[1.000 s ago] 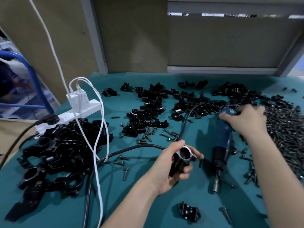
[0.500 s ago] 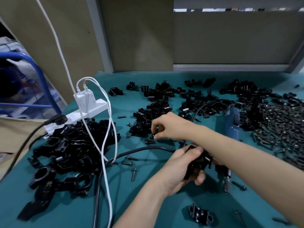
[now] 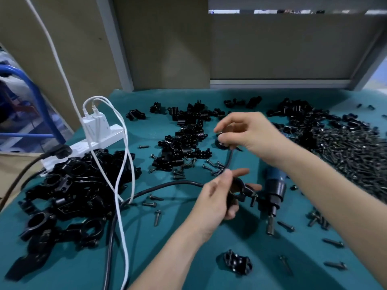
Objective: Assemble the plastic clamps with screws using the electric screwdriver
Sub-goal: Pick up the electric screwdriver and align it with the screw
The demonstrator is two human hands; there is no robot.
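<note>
Our left hand (image 3: 217, 197) grips the plastic clamp (image 3: 245, 193) just above the desk (image 3: 180, 206), our right hand (image 3: 251, 135) pinches a small black part (image 3: 222, 141), so we'd seat it squarely before lifting the electric screwdriver (image 3: 276, 187) lying beside.

You are looking at a bench where nothing is showing clearly enough to read. The white plastic power strip (image 3: 109, 138) and the white charger blocks (image 3: 94, 126) plugged into it are showing no legible marking. Any label on the blue-and-black electric screwdriver (image 3: 276, 185) is staying too blurred and too small to make out.
</note>
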